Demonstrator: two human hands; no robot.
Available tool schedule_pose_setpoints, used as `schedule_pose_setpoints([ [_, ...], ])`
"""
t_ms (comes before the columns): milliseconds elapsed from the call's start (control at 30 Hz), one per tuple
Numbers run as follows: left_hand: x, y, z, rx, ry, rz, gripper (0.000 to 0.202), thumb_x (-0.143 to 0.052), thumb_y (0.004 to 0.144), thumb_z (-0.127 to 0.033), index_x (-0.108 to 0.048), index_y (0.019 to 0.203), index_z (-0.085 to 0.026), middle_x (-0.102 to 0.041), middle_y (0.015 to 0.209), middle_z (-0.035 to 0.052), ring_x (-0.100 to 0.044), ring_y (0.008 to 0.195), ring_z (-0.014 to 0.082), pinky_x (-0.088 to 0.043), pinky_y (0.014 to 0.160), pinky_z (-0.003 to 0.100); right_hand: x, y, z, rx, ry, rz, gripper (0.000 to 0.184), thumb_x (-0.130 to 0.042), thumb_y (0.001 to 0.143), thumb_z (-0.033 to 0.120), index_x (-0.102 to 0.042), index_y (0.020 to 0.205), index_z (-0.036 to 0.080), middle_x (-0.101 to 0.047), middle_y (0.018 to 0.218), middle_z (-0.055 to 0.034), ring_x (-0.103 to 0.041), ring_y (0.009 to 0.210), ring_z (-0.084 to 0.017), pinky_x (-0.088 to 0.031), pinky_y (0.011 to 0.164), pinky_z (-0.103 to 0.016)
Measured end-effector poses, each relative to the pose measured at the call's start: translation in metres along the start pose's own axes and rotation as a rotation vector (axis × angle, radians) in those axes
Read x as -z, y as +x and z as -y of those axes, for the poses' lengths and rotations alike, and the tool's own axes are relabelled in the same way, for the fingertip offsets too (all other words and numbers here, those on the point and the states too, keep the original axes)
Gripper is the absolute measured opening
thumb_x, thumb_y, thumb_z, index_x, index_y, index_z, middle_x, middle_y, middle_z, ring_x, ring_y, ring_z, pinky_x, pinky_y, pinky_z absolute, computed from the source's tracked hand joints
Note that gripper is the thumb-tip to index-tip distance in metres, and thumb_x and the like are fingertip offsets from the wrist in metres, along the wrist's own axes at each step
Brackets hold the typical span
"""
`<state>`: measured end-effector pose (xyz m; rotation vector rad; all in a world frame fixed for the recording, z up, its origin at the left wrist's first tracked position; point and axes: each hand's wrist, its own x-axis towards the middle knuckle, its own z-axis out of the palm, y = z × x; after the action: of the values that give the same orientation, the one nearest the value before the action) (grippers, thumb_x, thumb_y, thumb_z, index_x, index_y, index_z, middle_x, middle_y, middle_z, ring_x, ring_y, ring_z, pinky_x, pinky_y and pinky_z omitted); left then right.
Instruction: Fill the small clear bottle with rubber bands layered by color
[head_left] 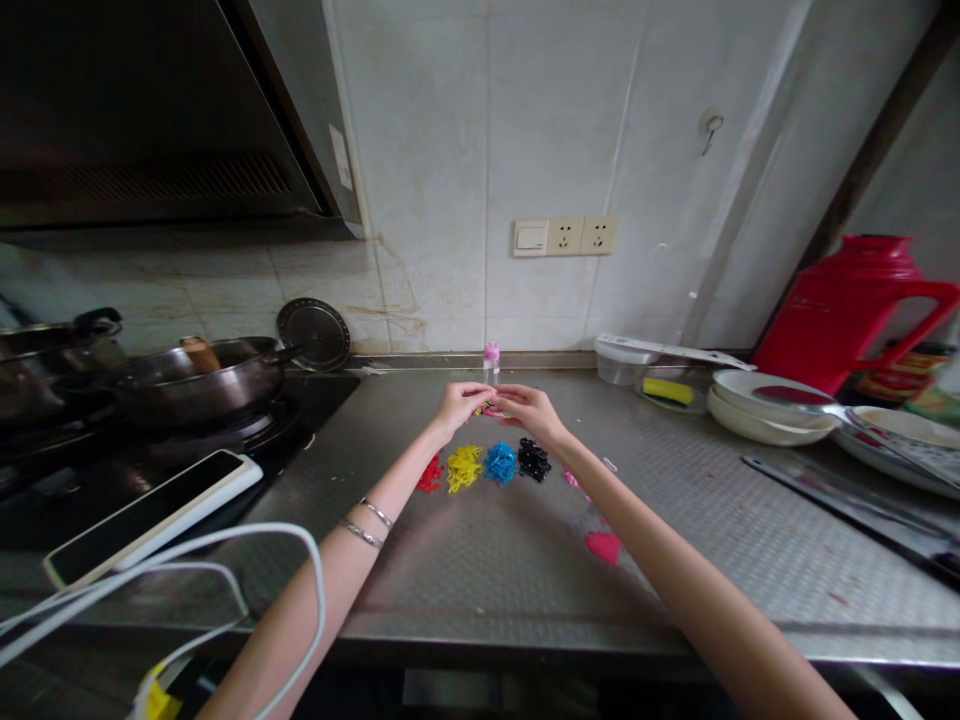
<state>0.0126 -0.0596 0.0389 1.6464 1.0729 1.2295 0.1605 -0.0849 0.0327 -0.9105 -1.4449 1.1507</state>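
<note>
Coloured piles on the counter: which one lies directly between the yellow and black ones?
The blue pile: the yellow pile is on its left, the black pile on its right, and no other pile is blue.

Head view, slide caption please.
Left hand and right hand close together beyond red pile, yellow pile, blue pile, black pile.

To the left of one blue pile (499,464) lie one red pile (430,475) and one yellow pile (465,468); to its right, one black pile (534,460). Beyond it are one left hand (459,405), one right hand (532,408) and one bottle (491,365). Above it sit one switch (532,238) and two sockets (565,236); to its left, two bracelets (361,532).
</note>
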Motion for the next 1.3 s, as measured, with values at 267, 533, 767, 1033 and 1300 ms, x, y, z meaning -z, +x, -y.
schedule_pose_setpoints([
  [267,-0.024,-0.012,-0.009,-0.017,-0.012,0.102,0.026,-0.063,0.066,-0.029,-0.068,0.085,-0.012,-0.065,0.063,0.0062,-0.047,0.046,0.0072,-0.032,0.041,0.019,0.03,-0.015,0.004,-0.016,-0.073,-0.048,0.034,-0.066,0.063,0.035,-0.063,0.089,0.012,-0.067,0.082,-0.0088,-0.062,0.074,-0.015,-0.052,0.063,-0.025],
  [533,-0.02,-0.01,-0.006,0.016,-0.007,0.088,0.028,-0.061,0.068,-0.032,-0.066,0.086,-0.011,-0.063,0.062,0.0053,-0.04,0.039,0.0035,-0.023,0.035,0.016,0.102,-0.031,-0.012,-0.024,-0.396,-0.029,0.03,-0.065,0.062,0.031,-0.065,0.082,0.009,-0.066,0.068,-0.0068,-0.06,0.061,-0.014,-0.05,0.057,-0.024],
  [767,-0.007,-0.004,0.005,0.018,0.047,0.079,0.033,-0.059,0.068,-0.037,-0.065,0.089,-0.011,-0.056,0.056,0.0006,-0.037,0.038,0.0025,-0.023,0.033,0.015,0.13,-0.038,-0.027,-0.08,-0.608,0.102,0.026,-0.06,0.062,0.022,-0.066,0.083,0.01,-0.067,0.072,-0.0062,-0.061,0.064,-0.016,-0.047,0.056,-0.022],
  [1033,0.016,0.044,0.043,0.029,0.387,0.04,0.024,-0.055,0.067,-0.02,-0.066,0.086,-0.01,-0.064,0.07,0.005,-0.043,0.043,0.0048,-0.031,0.038,0.016,0.128,-0.039,-0.022,0.024,-0.752,0.01,0.026,-0.053,0.067,0.023,-0.067,0.086,0.013,-0.068,0.078,-0.006,-0.062,0.072,-0.018,-0.047,0.065,-0.025],
  [1300,0.018,0.063,0.063,-0.108,0.816,0.267,0.023,-0.058,0.065,-0.025,-0.069,0.082,-0.013,-0.067,0.077,0.0069,-0.056,0.067,0.0141,-0.039,0.059,0.022,0.117,-0.044,-0.019,0.097,-0.809,-0.016,0.023,-0.051,0.069,0.021,-0.069,0.082,0.014,-0.069,0.078,-0.0052,-0.062,0.072,-0.017,-0.045,0.068,-0.023],
])
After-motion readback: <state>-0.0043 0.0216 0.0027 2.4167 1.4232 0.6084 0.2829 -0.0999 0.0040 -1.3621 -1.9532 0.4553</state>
